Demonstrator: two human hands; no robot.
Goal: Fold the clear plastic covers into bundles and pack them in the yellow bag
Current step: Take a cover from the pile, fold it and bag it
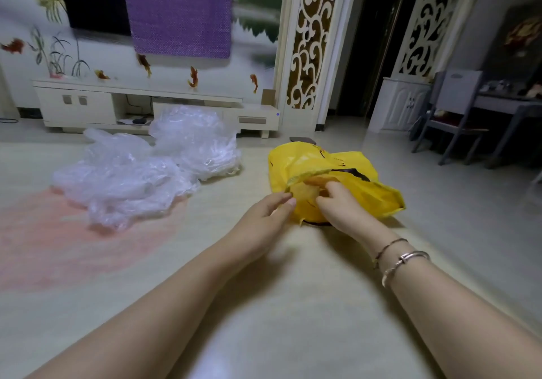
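Crumpled yellow plastic bag (337, 179) on floor, right of centre. Left hand (264, 217) pinches mouth rim; right hand (337, 205) curled into opening. Heap of clear crinkled plastic covers (146, 167) far left, unfolded. Spread mouth wide, flatten base before packing.

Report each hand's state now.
Left hand: pinching the yellow bag at its opening edge.
Right hand: fingers curled, gripping the bag's opening.

One yellow bag (331, 170) lies on the floor, with two hands at its mouth: one left hand (264, 213) and one right hand (337, 205). Clear plastic covers (140, 173) form one loose heap; separate covers cannot be counted. Two bracelets (401, 258) circle the right wrist.
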